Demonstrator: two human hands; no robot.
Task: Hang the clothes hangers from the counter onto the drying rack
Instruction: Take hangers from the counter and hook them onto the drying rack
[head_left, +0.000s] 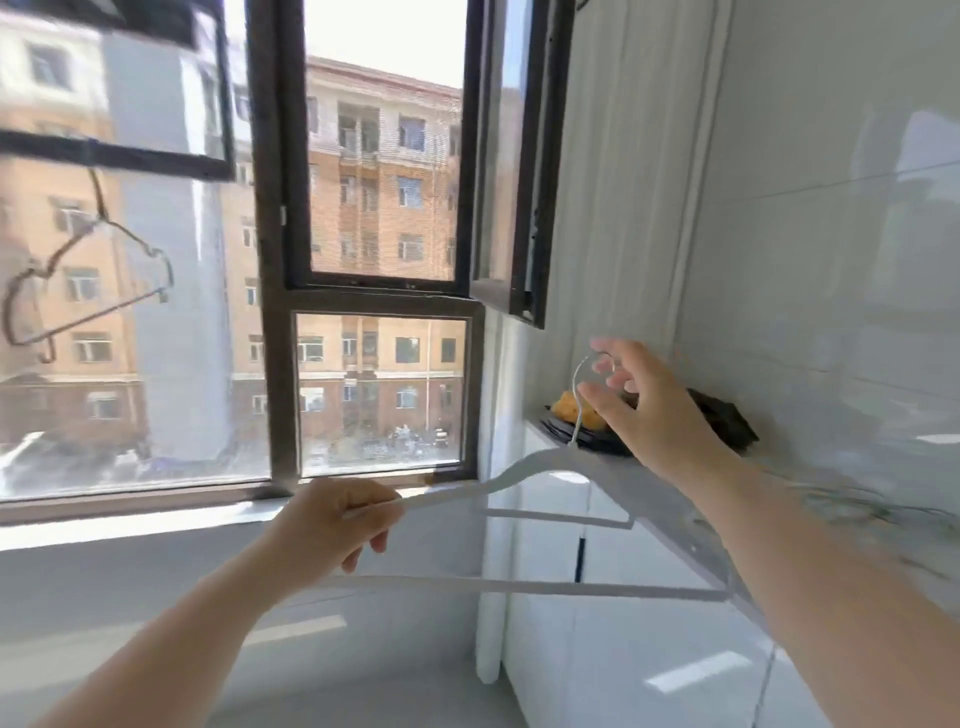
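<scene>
hanger (519, 586) between hands | left hand (337, 519) grips its shoulder | right hand (644, 410) spread at hook

Bare forearms lead to a bare left hand (337, 522) and a bare right hand (652, 410).

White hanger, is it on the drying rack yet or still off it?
Off it. The left hand grips one shoulder of the white hanger, the right hand is at its hook, and the hook catches on nothing.
</scene>
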